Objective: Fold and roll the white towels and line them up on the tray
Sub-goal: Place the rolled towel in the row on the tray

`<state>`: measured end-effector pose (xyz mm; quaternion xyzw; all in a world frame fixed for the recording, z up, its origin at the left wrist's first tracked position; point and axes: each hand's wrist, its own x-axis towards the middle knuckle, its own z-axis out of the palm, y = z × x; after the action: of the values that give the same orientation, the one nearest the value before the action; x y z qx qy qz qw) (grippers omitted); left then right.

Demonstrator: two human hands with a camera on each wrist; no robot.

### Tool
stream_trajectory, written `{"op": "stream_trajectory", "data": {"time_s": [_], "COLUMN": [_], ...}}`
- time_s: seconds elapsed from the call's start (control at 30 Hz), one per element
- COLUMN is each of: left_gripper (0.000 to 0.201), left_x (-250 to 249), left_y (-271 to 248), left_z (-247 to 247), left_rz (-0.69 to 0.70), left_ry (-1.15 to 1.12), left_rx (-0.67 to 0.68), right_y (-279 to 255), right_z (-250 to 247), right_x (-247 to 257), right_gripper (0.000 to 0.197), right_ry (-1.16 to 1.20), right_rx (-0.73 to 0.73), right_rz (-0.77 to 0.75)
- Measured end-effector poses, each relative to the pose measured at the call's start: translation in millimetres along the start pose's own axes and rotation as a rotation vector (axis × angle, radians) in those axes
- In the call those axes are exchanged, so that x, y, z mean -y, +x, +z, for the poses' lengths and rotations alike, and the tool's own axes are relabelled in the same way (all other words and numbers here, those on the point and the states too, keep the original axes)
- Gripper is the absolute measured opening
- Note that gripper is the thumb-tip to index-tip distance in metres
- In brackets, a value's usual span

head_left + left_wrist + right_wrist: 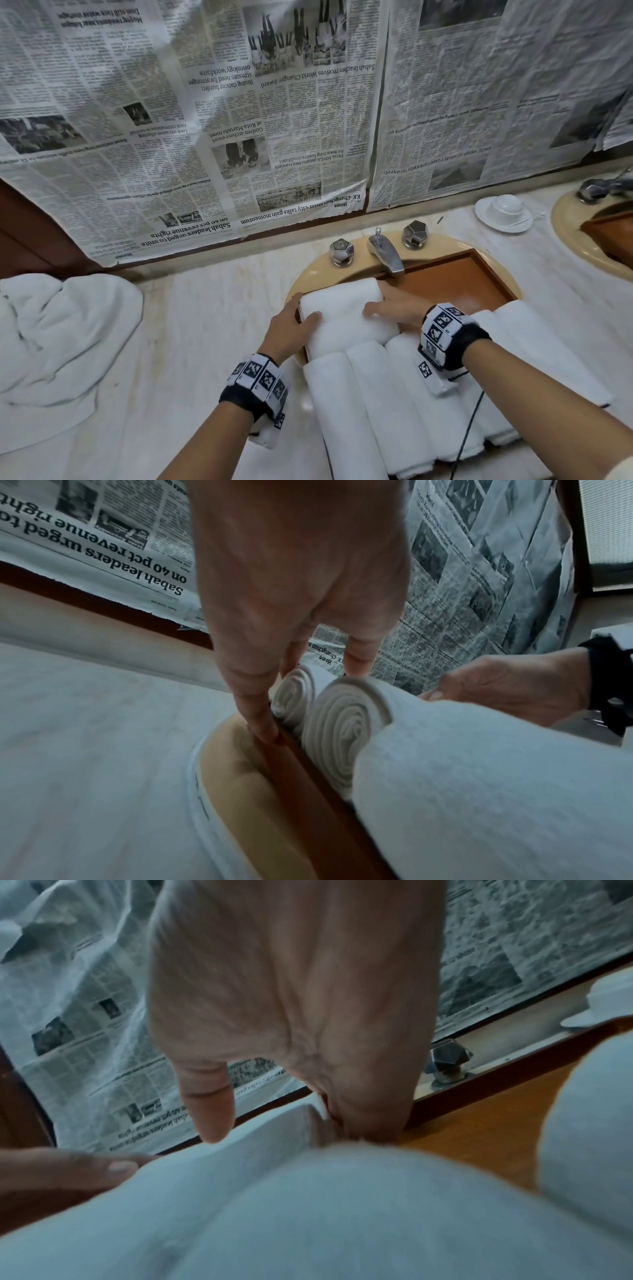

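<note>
A brown wooden tray (455, 277) lies across the sink. Several rolled white towels (376, 394) sit side by side in its near part. Beyond them lies another rolled towel (346, 315), crosswise at the tray's left. My left hand (291, 325) grips its left end, thumb on top. My right hand (397, 308) grips its right end. The left wrist view shows my left hand (301, 693) with fingers reaching down beside two spiral roll ends (346, 729) along the tray wall (308, 777). The right wrist view shows my right hand (291, 1131) pressed into the towel (274, 1164).
A heap of unfolded white towels (61, 335) lies on the marble counter at the left. The faucet (385, 251) and two knobs stand just behind the tray. A cup on a saucer (505, 212) sits at the back right, near a second sink (596, 233). Newspaper covers the wall.
</note>
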<state>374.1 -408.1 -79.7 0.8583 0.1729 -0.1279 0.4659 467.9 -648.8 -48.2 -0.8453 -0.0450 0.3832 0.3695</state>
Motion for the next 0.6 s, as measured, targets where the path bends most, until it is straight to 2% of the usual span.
{"op": "stream_trajectory", "data": {"time_s": [0.13,0.27,0.37,0.47,0.6], "left_gripper": [0.06,0.07,0.063,0.053,0.061], "left_x": [-5.4,-8.3,-8.0,-0.1,15.5], "left_y": [-3.0,-9.0,-17.1,-27.5,-43.5], "left_z": [-1.2,-4.6,-11.6,-20.4,-39.9], "left_rz": [0.013,0.011,0.018,0.067,0.154], "left_ry": [0.012,-0.006,-0.062,-0.071,0.043], "left_rx": [0.013,0.029,-0.007,-0.069,-0.113], "right_y": [-5.2,-11.5,-17.3,-28.9,-47.0], "right_z": [1.7,-0.1,0.2,7.0,26.7], "right_x": [7.7,7.2,8.9,18.9,31.4], "right_gripper": [0.061,0.048,0.068,0.073,0.083], "right_ry": [-0.084,-0.066,-0.111,-0.292,-0.434], "right_rx": [-0.006,-0.004,-0.065,-0.177,-0.292], "right_rz": [0.033,0.019,0.017,-0.021,-0.166]}}
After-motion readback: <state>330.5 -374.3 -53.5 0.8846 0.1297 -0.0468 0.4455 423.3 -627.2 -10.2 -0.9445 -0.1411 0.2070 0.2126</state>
